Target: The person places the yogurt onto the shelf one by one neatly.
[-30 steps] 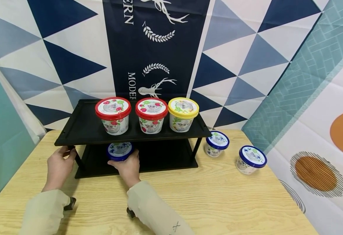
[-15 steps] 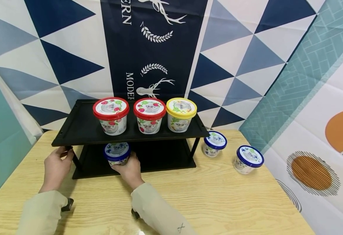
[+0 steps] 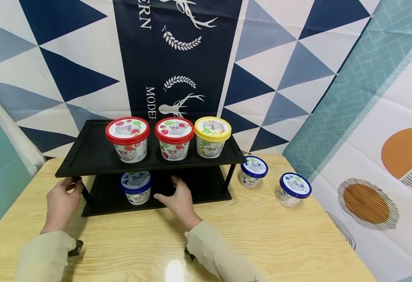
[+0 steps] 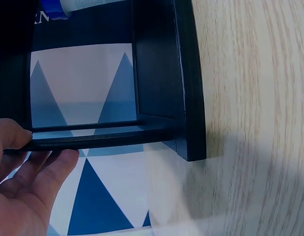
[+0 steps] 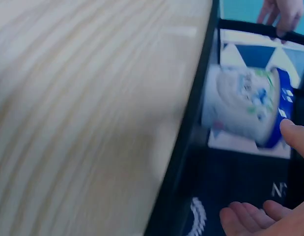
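A blue-lidded cup (image 3: 136, 188) stands upright on the lower board of a black two-tier rack (image 3: 188, 188), near its left end. My right hand (image 3: 179, 201) is just right of that cup, thumb and fingers spread and holding nothing. At the rack's front left corner, my left hand (image 3: 62, 201) grips the post (image 4: 107, 139) under the upper board, thumb on one side and fingers on the other. On the upper board stand two red-lidded cups, the left one (image 3: 127, 139) and the middle one (image 3: 175, 138), with a yellow-lidded cup (image 3: 213, 136) at their right.
Two more blue-lidded cups stand on the wooden table (image 3: 227, 235) right of the rack: one (image 3: 253, 170) close to it, the other (image 3: 292, 188) nearer the table's right edge. Patterned cloth (image 3: 262, 70) hangs behind the rack.
My right hand has let go of the blue-lidded cup and drawn away to the right, leaving it upright on the lower board. My left hand keeps its grip on the post.
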The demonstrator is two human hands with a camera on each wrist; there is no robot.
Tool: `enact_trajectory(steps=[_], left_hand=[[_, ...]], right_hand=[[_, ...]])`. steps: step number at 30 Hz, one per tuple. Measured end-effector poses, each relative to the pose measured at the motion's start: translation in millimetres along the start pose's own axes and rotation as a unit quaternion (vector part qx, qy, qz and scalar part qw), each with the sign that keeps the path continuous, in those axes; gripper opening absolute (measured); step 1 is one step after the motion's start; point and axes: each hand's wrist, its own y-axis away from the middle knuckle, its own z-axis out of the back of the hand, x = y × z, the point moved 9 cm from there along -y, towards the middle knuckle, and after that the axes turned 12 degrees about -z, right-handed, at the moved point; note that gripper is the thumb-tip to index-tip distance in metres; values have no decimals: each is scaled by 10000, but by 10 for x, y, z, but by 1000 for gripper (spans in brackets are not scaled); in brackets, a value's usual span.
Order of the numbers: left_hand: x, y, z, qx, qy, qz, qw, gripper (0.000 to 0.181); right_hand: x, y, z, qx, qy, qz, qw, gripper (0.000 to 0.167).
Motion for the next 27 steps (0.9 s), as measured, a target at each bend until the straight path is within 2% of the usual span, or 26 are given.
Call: enact_trajectory(steps=[4, 8, 14, 19, 27], left_hand=[[20, 8, 30, -61, -118, -18, 9999, 33], [47, 6, 45, -99, -198, 18, 9998, 32], [36, -1, 22, -108, -139, 11, 9998, 32], [21, 9, 20, -76, -101, -17, 9999, 33], [9, 9, 24, -125, -99, -15, 9999, 32]], right_hand=[[-80, 33, 279, -2, -93, -13, 10000, 75], [-152, 36, 572, -162, -232, 64, 9996, 74], [-343, 4, 1081, -669, -400, 17, 9970, 71], [-591, -29, 1485, -1024, -450, -263, 9934, 71], [-949, -68, 2065, -1708, -436, -533, 9829, 67]])
